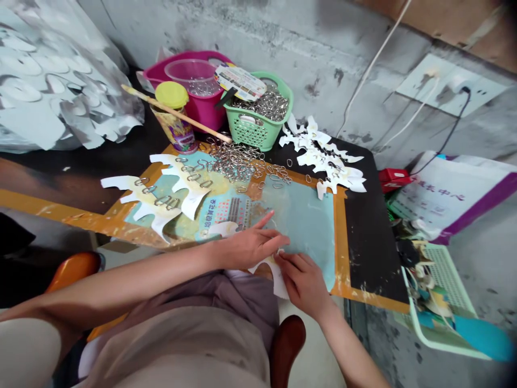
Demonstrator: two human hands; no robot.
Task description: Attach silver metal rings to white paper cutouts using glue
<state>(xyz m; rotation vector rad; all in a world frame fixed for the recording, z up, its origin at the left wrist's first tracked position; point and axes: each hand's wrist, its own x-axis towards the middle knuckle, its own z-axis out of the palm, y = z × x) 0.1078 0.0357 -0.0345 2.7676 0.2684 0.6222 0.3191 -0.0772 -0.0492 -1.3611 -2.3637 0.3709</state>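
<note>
My right hand point(301, 283) is shut on a white paper cutout point(277, 275), pinching it against a teal printed board point(301, 221) edged with orange tape. My left hand point(250, 247) rests just beside it on the board, with its fingers apart and its fingertips near the top of the cutout. Two more white cutouts point(151, 199) point(189, 180) lie at the board's left, threaded with silver metal rings. A loose heap of silver rings point(238, 164) spreads across the far edge of the board.
A green plastic basket point(258, 121) full of rings and a pink tub point(202, 99) stand behind the board, beside a yellow-lidded jar point(172, 116) and a wooden-handled brush point(173, 114). More white cutouts point(323, 156) lie at the far right. A green tray point(438, 302) of scraps sits low at the right.
</note>
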